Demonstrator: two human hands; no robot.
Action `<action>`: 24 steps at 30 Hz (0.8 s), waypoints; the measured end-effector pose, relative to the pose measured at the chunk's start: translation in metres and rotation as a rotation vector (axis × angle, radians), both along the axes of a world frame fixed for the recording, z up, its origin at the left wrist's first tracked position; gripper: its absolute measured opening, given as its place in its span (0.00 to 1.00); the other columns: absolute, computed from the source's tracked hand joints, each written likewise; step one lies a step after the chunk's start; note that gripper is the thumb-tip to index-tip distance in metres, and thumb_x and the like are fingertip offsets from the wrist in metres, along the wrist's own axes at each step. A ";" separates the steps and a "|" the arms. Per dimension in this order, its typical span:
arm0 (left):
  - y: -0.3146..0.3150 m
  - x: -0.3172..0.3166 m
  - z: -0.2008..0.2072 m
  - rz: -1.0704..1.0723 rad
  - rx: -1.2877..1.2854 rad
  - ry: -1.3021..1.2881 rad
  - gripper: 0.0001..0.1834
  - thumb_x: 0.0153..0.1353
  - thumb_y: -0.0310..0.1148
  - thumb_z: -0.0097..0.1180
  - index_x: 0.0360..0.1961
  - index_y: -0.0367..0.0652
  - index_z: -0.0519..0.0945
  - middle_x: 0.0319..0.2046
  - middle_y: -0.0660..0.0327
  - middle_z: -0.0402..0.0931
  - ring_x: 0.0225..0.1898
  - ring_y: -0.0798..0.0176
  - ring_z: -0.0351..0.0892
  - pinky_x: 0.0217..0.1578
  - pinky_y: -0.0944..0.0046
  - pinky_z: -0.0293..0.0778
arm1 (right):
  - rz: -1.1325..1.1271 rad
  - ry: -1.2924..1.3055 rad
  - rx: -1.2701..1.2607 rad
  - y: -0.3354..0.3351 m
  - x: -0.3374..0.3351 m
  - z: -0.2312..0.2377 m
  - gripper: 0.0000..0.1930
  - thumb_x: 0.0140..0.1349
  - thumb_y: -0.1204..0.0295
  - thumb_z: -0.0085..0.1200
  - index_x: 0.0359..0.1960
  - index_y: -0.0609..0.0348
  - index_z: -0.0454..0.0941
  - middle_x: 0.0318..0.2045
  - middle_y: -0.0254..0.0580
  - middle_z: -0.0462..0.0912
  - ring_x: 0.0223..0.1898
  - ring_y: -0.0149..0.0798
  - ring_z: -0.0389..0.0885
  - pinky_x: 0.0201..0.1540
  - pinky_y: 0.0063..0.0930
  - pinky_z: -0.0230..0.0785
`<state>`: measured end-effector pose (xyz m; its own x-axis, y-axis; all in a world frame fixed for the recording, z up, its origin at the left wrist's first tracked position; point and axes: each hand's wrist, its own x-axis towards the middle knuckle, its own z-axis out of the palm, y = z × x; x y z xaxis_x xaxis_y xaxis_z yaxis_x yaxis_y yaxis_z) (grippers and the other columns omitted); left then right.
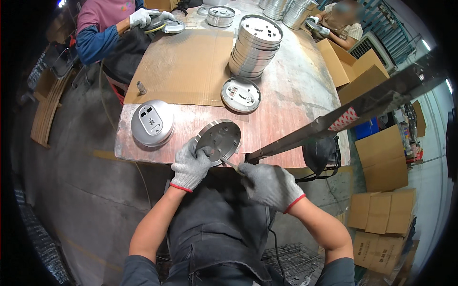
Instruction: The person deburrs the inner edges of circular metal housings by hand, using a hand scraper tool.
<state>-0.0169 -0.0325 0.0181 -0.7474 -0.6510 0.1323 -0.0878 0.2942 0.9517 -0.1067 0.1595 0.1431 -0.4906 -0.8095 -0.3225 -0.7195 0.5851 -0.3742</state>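
Observation:
My left hand (192, 164), in a grey knit glove with a red cuff, grips the near left rim of a round metal housing (220, 136). The housing is tilted, its dark hollow side facing me, above the table's front edge. My gloved right hand (269, 183) is closed around a thin-shafted hand tool (229, 163). Its tip meets the near edge of the housing; my fingers hide the handle, and its exact kind is unclear. To the left lies a stack of round silver covers (153, 123) with cutouts. Another round metal plate (241, 95) rests flat beyond the housing.
A tall stack of metal discs (255, 45) stands on the table behind a cardboard sheet (186, 66). A dark metal post (334, 119) slants across the right side. Two co-workers, one far left and one far right, handle round parts. Open cardboard boxes (353, 64) sit right.

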 end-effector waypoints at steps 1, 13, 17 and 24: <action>0.000 -0.001 -0.003 0.001 0.007 -0.002 0.17 0.62 0.18 0.47 0.49 0.36 0.82 0.30 0.54 0.85 0.33 0.62 0.87 0.37 0.62 0.81 | 0.023 0.070 0.001 -0.001 0.005 0.002 0.12 0.64 0.65 0.56 0.45 0.56 0.79 0.28 0.56 0.84 0.30 0.58 0.85 0.33 0.51 0.78; -0.021 -0.018 0.014 0.055 -0.162 -0.686 0.16 0.66 0.39 0.48 0.42 0.40 0.83 0.40 0.44 0.85 0.46 0.37 0.84 0.50 0.44 0.79 | -0.043 0.304 -0.056 0.015 0.048 -0.045 0.15 0.62 0.69 0.58 0.50 0.53 0.72 0.23 0.45 0.79 0.24 0.48 0.85 0.23 0.43 0.78; -0.018 -0.017 0.002 0.082 -0.183 -0.621 0.15 0.66 0.37 0.50 0.42 0.38 0.83 0.37 0.44 0.85 0.45 0.38 0.85 0.48 0.45 0.80 | -0.139 0.124 -0.283 0.015 0.037 -0.063 0.20 0.62 0.67 0.60 0.56 0.53 0.75 0.29 0.48 0.83 0.33 0.51 0.87 0.34 0.44 0.81; -0.005 -0.004 -0.002 0.036 0.080 -0.175 0.09 0.65 0.26 0.49 0.39 0.36 0.82 0.31 0.49 0.86 0.39 0.51 0.88 0.42 0.58 0.81 | -0.046 0.019 -0.247 0.011 0.008 -0.018 0.10 0.65 0.63 0.56 0.42 0.53 0.76 0.28 0.52 0.83 0.31 0.59 0.84 0.31 0.53 0.77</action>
